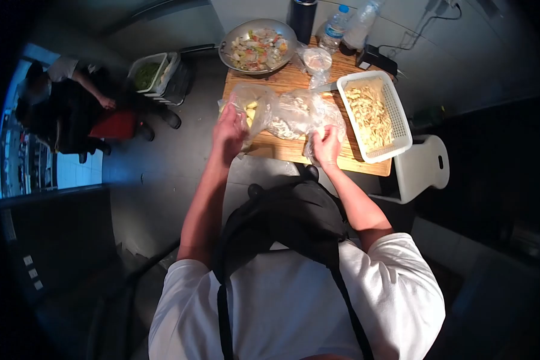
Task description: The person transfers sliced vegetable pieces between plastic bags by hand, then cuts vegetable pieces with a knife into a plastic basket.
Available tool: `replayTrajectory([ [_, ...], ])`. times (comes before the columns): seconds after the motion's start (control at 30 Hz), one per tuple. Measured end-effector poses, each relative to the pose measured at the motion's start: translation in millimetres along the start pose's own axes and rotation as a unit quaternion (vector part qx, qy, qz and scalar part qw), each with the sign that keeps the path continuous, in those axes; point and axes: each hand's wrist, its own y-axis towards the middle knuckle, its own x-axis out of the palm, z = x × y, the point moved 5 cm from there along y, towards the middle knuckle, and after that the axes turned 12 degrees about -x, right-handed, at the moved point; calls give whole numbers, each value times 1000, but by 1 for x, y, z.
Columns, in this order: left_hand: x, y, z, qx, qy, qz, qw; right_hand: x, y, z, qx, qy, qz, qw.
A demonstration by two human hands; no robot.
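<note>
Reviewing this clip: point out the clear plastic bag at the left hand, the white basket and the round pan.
Clear plastic bag [261, 102]: head view, its side.
White basket [398, 114]: head view, right wall.
Round pan [261, 24]: head view, upper inner wall.

One white short-sleeved fabric T-shirt [285, 300], loose cut, creased, its wide sleeves [183, 285] ending near the elbows; one black cloth apron [282, 210], falling in deep folds, with two narrow, flat black straps [224, 318] that run up over the chest; two dark shoes [310, 173], only rounded toes visible; left hand [228, 132] and right hand [327, 146], both bare
</note>
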Motion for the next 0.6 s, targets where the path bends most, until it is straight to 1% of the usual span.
replayTrajectory([
  [0.03,-3,-1,-2,7,7,-7,1000,-3,1,-15,72,62,54,994],
  [0.07,-5,-3,-2,12,16,-17,1000,-2,10,-40,33,151,103,983],
  [0.17,-2,-5,-4,-5,40,-2,999,22,35,-83,-26,289,115,950],
  [0.2,-5,1,-7,-10,15,-5,1000,28,43,-98,-66,270,122,953],
  [0.23,0,1,-5,-15,18,18,1000,33,47,-114,-106,251,127,954],
  [0.27,3,-1,-3,-19,20,42,999,35,48,-123,-109,225,115,961],
  [0.3,4,-3,0,-22,20,67,997,35,47,-121,-97,237,115,960],
  [0.37,-1,-1,2,-16,6,54,998,35,42,-116,-74,262,107,956],
  [0.4,-4,0,3,-11,-4,48,999,26,37,-109,-44,230,87,968],
  [0.43,-7,1,3,-10,-12,49,999,17,31,-93,-41,213,64,974],
  [0.47,-10,2,3,-8,-22,51,998,9,23,-61,-35,105,40,993],
  [0.5,-17,2,4,-3,-32,55,998,0,10,-30,-10,90,66,994],
  [0.53,-22,2,7,13,-23,-7,1000,-19,1,-20,-1,71,68,995],
  [0.57,-30,0,7,27,-13,-68,997,-33,-9,-7,1,113,109,988],
  [0.6,-34,-5,6,38,-1,-128,991,-52,-16,-11,18,89,102,991],
])
